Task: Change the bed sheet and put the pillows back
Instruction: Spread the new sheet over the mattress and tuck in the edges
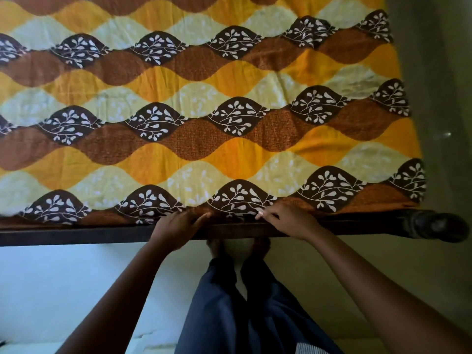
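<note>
A bed sheet (204, 103) with wavy bands of orange, yellow and brown and dark leaf patches lies spread flat over the bed. Its near edge runs along the dark wooden bed frame (76, 235). My left hand (176, 229) rests at that edge with its fingers curled down over the sheet's hem and the frame. My right hand (286, 219) is beside it to the right, its fingers curled and pinching the sheet's edge. No pillows are in view.
A turned wooden bedpost (439, 226) sticks out at the frame's near right corner. A wall or dim floor (444, 98) runs along the bed's right side. I stand on pale floor (63, 282) close against the frame, my legs in dark blue trousers (242, 310).
</note>
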